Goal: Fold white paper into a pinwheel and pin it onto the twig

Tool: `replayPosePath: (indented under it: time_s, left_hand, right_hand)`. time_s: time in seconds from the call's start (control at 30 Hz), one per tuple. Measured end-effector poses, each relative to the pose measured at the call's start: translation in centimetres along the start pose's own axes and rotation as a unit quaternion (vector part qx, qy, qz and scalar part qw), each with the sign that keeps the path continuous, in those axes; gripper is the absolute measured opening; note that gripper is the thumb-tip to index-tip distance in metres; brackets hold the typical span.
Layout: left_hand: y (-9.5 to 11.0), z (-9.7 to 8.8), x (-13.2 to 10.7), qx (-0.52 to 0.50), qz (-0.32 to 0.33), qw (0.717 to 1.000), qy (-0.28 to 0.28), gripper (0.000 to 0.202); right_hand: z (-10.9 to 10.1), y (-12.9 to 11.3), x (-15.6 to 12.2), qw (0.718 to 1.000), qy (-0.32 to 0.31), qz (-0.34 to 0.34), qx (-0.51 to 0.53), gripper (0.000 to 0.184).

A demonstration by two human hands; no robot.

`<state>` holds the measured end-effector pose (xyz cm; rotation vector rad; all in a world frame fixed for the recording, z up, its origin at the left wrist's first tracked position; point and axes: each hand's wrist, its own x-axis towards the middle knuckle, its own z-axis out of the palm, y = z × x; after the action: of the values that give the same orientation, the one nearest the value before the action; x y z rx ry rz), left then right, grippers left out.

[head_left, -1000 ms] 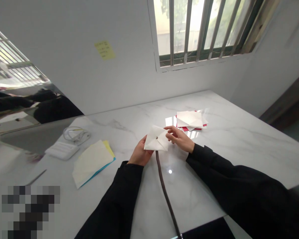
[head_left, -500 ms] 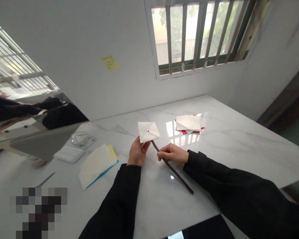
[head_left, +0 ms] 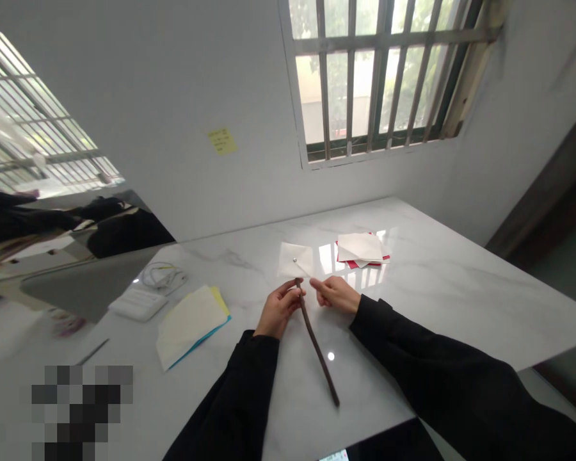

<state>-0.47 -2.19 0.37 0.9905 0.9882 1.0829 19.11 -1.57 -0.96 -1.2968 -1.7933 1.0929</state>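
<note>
My left hand (head_left: 281, 309) is closed around the upper end of a thin brown stick (head_left: 319, 346), which slants down toward the table's near edge. Just beyond the stick's top is a folded white paper square (head_left: 295, 259) with a small shiny pin head at its middle. Whether the stick is joined to the paper is hard to see. My right hand (head_left: 336, 296) is beside the paper's lower right corner, fingers curled and thumb pointing left. Its fingertips are partly hidden, so I cannot tell if they touch the paper.
White and red papers (head_left: 362, 248) lie stacked at the back right. White, yellow and blue sheets (head_left: 194, 326) rest at left, near a white box (head_left: 137, 305) and a coiled cable (head_left: 160, 275). A dark device (head_left: 388, 442) sits at the near edge.
My right hand has let go of the stick and moved up by the paper. My left hand has shifted from under the paper onto the stick, which now hangs more steeply.
</note>
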Motion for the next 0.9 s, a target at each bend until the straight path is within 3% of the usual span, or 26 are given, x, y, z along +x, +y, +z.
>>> replayPosePath:
  time_s: [0.1,0.17,0.23,0.57,0.73,0.9]
  left_hand:
    - [0.2,-0.1,-0.2,0.022,-0.006,1.000,-0.008,0.055]
    - [0.2,-0.1,-0.2,0.033,-0.005,0.999,-0.004,0.058]
    - [0.2,-0.2,-0.2,0.040,-0.010,0.999,-0.008,0.061]
    - [0.3,-0.3,-0.3,0.093,-0.010,0.993,-0.070,0.052]
    - [0.2,-0.4,-0.2,0.084,-0.013,0.994,-0.061,0.050]
    - [0.1,-0.5,-0.1,0.084,-0.004,0.995,-0.061,0.050]
  right_hand:
    - [-2.2,1.1,0.5,0.985,0.169,0.002,-0.027,0.081]
    - [-3.7,1.7,0.6,0.972,0.231,-0.038,-0.030,0.076]
    - [-4.8,2.1,0.4,0.965,0.253,-0.060,-0.025,0.070]
    - [-5.3,2.1,0.2,0.978,0.194,-0.078,0.007,0.073]
    - [-5.7,2.7,0.6,0.985,0.156,-0.010,-0.070,0.082]
    - [-5.7,3.0,0.8,0.981,0.180,0.002,-0.071,0.078]
